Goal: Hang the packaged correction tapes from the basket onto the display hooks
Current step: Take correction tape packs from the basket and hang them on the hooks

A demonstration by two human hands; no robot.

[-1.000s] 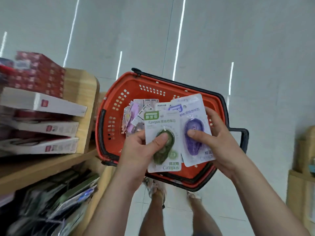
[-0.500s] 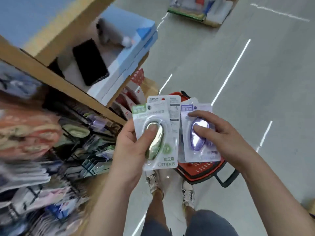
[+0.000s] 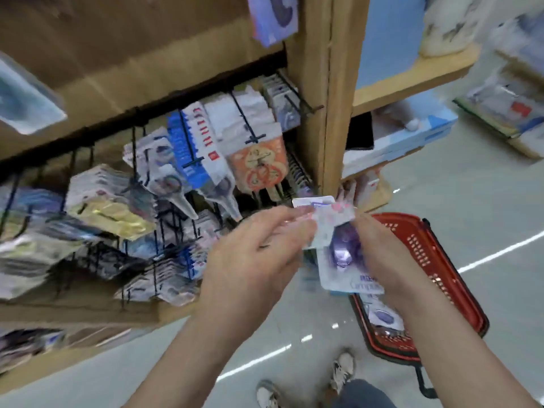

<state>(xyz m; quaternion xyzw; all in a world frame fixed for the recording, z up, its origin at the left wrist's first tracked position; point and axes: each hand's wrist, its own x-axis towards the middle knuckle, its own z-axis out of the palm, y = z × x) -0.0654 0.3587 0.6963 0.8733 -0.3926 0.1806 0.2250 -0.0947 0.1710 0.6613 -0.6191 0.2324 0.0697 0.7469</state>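
Forearms extended, left hand point(image 3: 253, 260) and right hand point(image 3: 388, 260) close together, both gripping tape packs point(image 3: 341, 254).

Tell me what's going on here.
A person stands at the display hooks holding packaged correction tapes in both hands. The left hand pinches them near the top; the right hand grips the purple pack. None is on a hook yet. The red basket sits on the floor with another pack inside.

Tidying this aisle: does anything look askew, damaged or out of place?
Nothing stands out. The red basket sits on the floor; left hand and right hand hold the correction tape packs; blur hides detail.
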